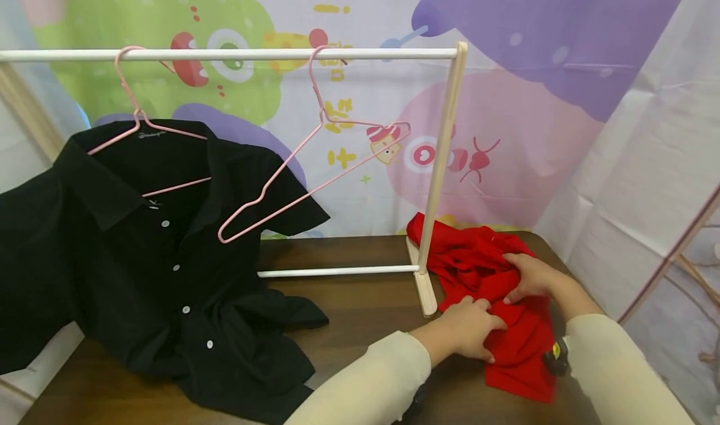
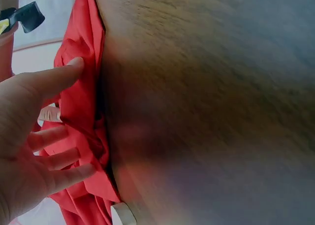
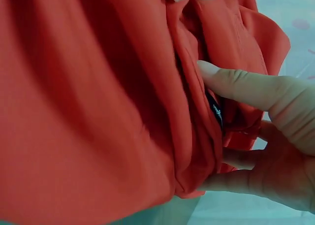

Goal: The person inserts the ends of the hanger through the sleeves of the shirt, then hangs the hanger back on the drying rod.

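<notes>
A crumpled red shirt point(image 1: 520, 331) lies at the right end of the table, partly behind the rack's foot; a dark neck label point(image 3: 215, 109) shows among its folds. My left hand point(image 1: 465, 328) touches its near left side, fingers loosely extended, as the left wrist view also shows. Farther back, my right hand point(image 1: 534, 278) holds a bunched part of the shirt. In the right wrist view its thumb lies on a fold by the label, with fingertips hidden behind the cloth. An unoccupied pink hanger point(image 1: 270, 184) hangs tilted from the rack's white bar.
A black short-sleeved shirt point(image 1: 129, 275) hangs on another pink hanger point(image 1: 135, 100) at the left, its hem spread on the brown table point(image 1: 360, 312). The rack's wooden post point(image 1: 444, 156) stands just left of the red shirt. A printed curtain point(image 1: 360, 194) closes the back.
</notes>
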Motion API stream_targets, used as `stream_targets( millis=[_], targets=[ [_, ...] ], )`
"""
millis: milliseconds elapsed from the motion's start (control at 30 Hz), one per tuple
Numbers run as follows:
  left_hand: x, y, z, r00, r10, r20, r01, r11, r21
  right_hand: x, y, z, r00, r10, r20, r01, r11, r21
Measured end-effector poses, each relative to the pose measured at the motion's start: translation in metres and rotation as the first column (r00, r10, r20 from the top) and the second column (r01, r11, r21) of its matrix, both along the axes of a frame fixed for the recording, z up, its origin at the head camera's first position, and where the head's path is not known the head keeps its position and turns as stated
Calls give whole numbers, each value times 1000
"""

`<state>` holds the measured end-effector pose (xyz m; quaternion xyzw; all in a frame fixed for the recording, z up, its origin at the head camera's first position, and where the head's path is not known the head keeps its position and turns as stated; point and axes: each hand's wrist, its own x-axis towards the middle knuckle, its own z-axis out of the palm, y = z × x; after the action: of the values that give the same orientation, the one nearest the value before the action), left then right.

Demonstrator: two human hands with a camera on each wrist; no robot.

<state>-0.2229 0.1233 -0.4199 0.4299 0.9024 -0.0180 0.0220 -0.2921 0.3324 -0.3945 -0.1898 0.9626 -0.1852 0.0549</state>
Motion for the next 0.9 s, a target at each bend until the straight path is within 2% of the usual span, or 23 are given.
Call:
stream_targets(
  millis=[100, 200, 333, 467, 733, 900],
  targets=[
    [0, -2, -1, 1000, -19, -20, 19, 999, -27, 4, -2, 0, 999, -16, 49, 15, 1000, 24],
    [2, -5, -1, 1000, -25, -11, 24, 999, -41, 10, -3, -1, 997, -24, 67, 22, 999, 33],
    [6, -8, 0, 999, -48, 2, 48, 997, -64, 22, -3, -4, 999, -4, 34, 2, 999, 50],
    [11, -13, 1, 995, -96, -21, 94, 992, -85, 34, -4, -7, 1000, -6, 6, 5, 996, 86],
    [15, -27, 0, 978, -199, -66, 192, 976, -105, 49, -11, -11, 999, -9, -36, 13, 993, 120],
    [23, -31, 1, 976, -210, -54, 202, 971, -125, 58, -14, -12, 999, 6, -45, -1, 994, 110]
  ],
)
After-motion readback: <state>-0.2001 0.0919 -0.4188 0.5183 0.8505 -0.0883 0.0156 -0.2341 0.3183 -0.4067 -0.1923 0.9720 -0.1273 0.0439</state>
